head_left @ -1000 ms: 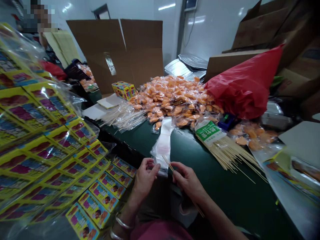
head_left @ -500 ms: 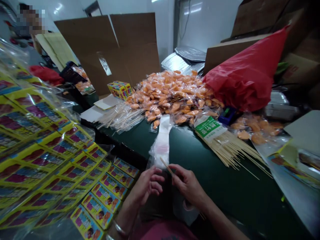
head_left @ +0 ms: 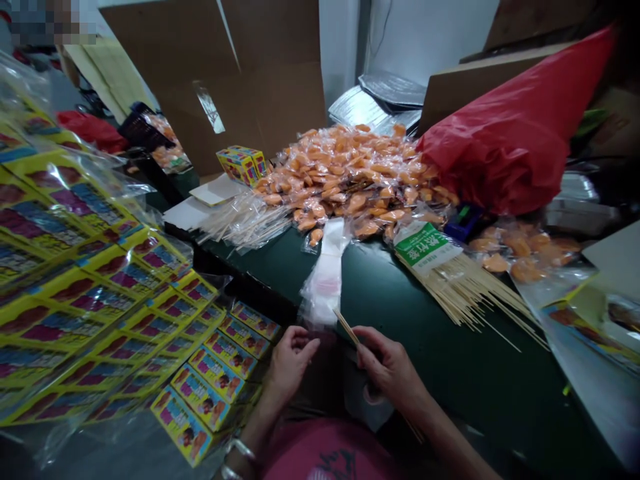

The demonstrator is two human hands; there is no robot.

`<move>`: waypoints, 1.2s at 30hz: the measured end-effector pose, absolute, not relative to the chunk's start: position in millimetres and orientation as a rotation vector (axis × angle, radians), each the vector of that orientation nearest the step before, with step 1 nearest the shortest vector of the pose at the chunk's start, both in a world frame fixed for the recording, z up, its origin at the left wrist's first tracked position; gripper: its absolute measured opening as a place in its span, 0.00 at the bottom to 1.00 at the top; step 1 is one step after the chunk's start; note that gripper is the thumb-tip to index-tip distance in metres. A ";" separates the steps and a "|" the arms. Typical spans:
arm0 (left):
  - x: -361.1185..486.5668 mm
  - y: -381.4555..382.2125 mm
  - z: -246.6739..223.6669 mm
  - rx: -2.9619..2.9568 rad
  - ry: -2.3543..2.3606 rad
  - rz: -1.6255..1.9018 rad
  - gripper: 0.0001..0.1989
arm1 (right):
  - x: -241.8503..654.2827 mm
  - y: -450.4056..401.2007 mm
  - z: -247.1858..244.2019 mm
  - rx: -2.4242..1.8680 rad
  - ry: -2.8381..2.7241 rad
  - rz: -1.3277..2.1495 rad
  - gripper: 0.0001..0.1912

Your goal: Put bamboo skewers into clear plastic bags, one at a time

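My right hand (head_left: 384,360) is closed round a thin bundle of bamboo skewers (head_left: 345,327). Their upper ends stick out past my fingertips, and the other ends show below my wrist. My left hand (head_left: 294,360) is held a little apart on the left, fingers loosely curled and thumb away from them, with nothing visible in it. Just beyond both hands, a strip of clear plastic bags (head_left: 323,293) lies on the dark green table (head_left: 390,293). To the right rests an opened pack of bamboo skewers (head_left: 450,280) with a green and white label.
Orange pieces in clear wrappers (head_left: 350,180) form a heap at the back. Wrapped sticks (head_left: 245,220) lie left of it. Stacked yellow boxes (head_left: 90,300) fill the left side. A red plastic bag (head_left: 510,140) stands at the back right, near cardboard (head_left: 270,87).
My left hand has drawn slightly away from my right hand, its fingers more curled. The skewers in my right hand now show as a bundle. The view has tilted down somewhat.
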State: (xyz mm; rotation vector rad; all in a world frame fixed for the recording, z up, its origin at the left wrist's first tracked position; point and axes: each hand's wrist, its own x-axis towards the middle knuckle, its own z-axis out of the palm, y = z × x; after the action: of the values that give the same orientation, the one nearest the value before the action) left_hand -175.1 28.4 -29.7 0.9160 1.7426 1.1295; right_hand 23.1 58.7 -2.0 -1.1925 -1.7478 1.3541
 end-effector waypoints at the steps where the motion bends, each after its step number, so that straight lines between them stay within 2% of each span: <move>1: -172.5 32.0 -32.3 0.909 1.726 1.126 0.14 | 22.7 58.2 -2.7 -1.193 -1.744 1.353 0.16; 10: -177.1 42.3 -33.4 0.768 1.569 1.168 0.11 | 25.7 59.5 -6.6 -1.180 -1.848 1.283 0.17; 17: -176.9 41.5 -24.6 0.943 1.656 1.104 0.12 | 18.5 69.9 23.1 -1.051 -1.987 1.178 0.18; 19: -177.6 40.5 -24.0 0.950 1.635 1.106 0.13 | 15.0 73.1 29.0 -0.979 -2.022 1.280 0.18; 23: -177.5 39.2 -21.1 0.803 1.478 1.145 0.15 | 10.9 83.5 23.6 -0.955 -1.966 1.806 0.17; 26: -176.6 39.0 -16.9 0.737 1.443 1.189 0.15 | 12.4 93.5 14.7 -0.993 -1.820 2.057 0.18; 31: -175.0 39.9 -13.9 0.802 1.440 1.182 0.17 | 15.6 99.7 14.5 -0.994 -1.668 2.152 0.18; 36: -170.0 40.6 -12.9 0.772 1.395 1.194 0.22 | 12.3 94.2 16.3 -1.138 -1.602 2.008 0.17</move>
State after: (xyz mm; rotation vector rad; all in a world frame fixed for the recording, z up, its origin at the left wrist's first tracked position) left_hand -170.0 40.6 -12.9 0.7717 1.3952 1.1939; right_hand 12.3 94.2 16.3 -1.1376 -1.6024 2.0084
